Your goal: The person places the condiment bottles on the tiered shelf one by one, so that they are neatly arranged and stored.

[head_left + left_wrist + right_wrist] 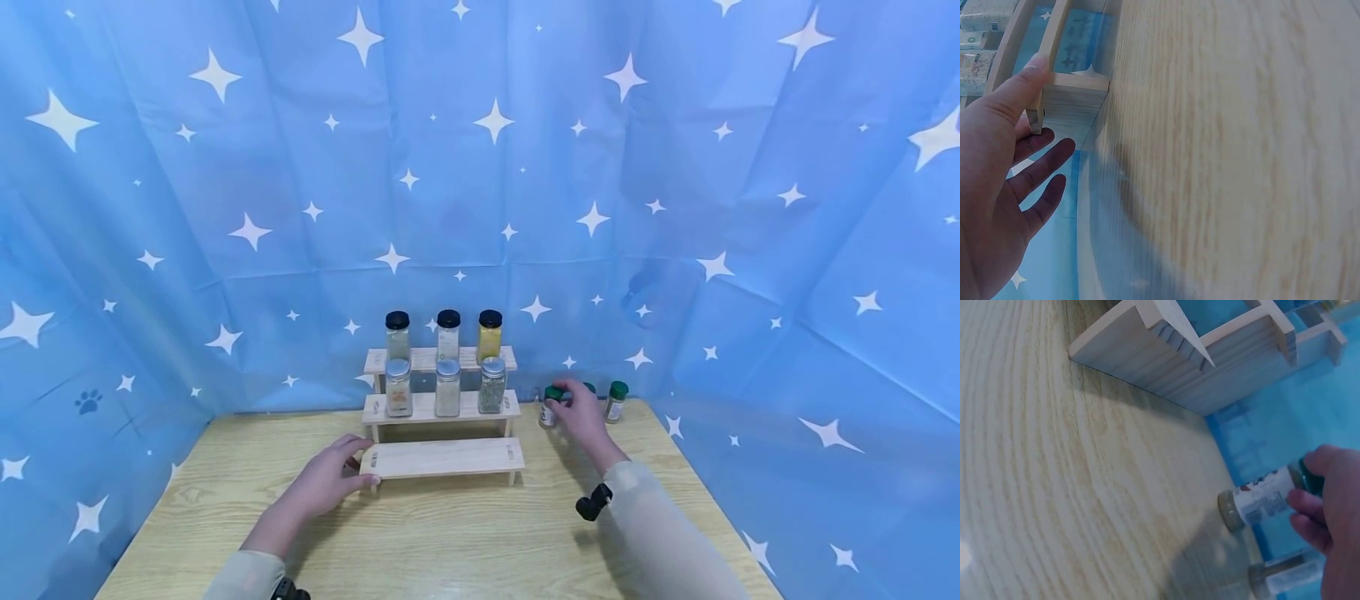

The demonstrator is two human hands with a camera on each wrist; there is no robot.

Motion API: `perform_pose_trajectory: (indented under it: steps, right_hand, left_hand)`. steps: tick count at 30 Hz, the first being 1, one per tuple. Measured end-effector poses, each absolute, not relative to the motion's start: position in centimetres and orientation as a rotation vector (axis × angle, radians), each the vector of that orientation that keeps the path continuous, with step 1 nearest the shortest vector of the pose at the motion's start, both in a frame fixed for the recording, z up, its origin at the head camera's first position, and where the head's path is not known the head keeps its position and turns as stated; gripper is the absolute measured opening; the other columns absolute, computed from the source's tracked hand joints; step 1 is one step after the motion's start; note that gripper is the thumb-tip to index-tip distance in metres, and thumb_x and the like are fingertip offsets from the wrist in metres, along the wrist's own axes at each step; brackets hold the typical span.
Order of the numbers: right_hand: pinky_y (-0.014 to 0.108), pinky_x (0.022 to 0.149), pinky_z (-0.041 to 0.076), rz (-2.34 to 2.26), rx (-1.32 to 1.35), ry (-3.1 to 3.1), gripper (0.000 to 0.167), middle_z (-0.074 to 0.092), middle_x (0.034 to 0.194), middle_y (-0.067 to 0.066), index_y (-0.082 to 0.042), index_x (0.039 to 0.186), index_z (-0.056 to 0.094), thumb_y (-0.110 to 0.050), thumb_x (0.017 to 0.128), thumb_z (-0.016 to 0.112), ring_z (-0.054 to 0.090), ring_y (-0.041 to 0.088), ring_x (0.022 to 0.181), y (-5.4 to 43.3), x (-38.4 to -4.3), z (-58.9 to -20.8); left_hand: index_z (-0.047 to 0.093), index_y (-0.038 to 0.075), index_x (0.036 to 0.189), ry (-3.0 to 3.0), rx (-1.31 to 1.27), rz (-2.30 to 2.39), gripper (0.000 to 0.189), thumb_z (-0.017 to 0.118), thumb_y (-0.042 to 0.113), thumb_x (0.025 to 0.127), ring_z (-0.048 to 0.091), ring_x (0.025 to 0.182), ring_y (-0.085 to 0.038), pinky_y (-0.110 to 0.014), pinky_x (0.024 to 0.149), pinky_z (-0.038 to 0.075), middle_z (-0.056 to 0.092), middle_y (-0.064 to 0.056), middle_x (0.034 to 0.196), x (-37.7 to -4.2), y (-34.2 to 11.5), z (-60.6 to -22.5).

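A three-tier wooden spice rack (442,457) stands at the back of the table. At the left end of its bottom shelf, my left hand (330,477) pinches the board between thumb and index finger; the other fingers (1044,169) are spread apart. My right hand (583,417) holds a green-capped spice jar (1264,499) by its cap, right of the rack. This jar is upright, its base at or just above the table. Another green-capped jar (617,402) stands to the right, and a further green cap (589,388) is partly hidden behind the right hand.
Black-capped jars (447,333) line the top shelf, and silver-capped jars (447,390) the middle one. The bottom shelf is bare wood. A blue star-patterned cloth (450,167) hangs behind and beside the light wooden table (450,542).
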State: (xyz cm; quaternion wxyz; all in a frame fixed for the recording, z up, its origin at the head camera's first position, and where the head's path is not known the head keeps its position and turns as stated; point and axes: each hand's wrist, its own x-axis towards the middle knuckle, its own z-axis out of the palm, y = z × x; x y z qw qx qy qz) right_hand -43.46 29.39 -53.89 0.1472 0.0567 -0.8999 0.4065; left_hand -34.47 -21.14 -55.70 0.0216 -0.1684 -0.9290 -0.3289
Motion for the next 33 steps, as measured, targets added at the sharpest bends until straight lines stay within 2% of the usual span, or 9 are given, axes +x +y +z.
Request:
perform_pose_trajectory:
  steps: [8,14,22,33]
  right_hand:
    - [0.031,0.074,0.055,1.189,0.174,-2.485,0.036,0.067,0.123,0.015,-0.002,0.136,0.066,-0.010,0.103,0.079,0.062,0.024,0.091,29.3,-41.7,-54.0]
    - [0.030,0.069,0.051,1.139,0.262,-2.448,0.030,0.063,0.110,0.012,-0.005,0.127,0.068,-0.008,0.101,0.081,0.057,0.020,0.082,29.3,-39.7,-53.4]
    - [0.028,0.060,0.051,1.200,0.390,-2.351,0.031,0.061,0.099,0.007,-0.009,0.123,0.069,-0.002,0.096,0.083,0.057,0.018,0.074,27.8,-37.0,-52.0]
    - [0.027,0.059,0.054,1.232,0.567,-2.281,0.034,0.060,0.100,0.001,-0.012,0.121,0.069,0.002,0.094,0.084,0.058,0.013,0.072,23.9,-34.6,-51.9]
  left_hand:
    - [0.065,0.011,0.152,-2.877,-0.542,-1.029,0.071,0.090,0.043,0.094,0.069,0.105,-0.013,-0.043,0.091,0.061,0.066,-0.002,0.143,-34.6,-21.2,-56.1]
    - [0.065,0.009,0.151,-2.862,-0.544,-1.043,0.071,0.091,0.041,0.093,0.069,0.104,-0.014,-0.044,0.091,0.061,0.067,-0.001,0.141,-34.7,-21.3,-56.0]
    - [0.065,0.009,0.151,-2.851,-0.552,-1.037,0.071,0.091,0.041,0.093,0.069,0.103,-0.013,-0.044,0.092,0.061,0.067,-0.002,0.141,-34.7,-21.4,-56.2]
    - [0.064,0.009,0.152,-2.848,-0.536,-1.053,0.073,0.091,0.042,0.092,0.068,0.104,-0.013,-0.043,0.092,0.061,0.066,-0.001,0.142,-34.7,-21.5,-56.3]
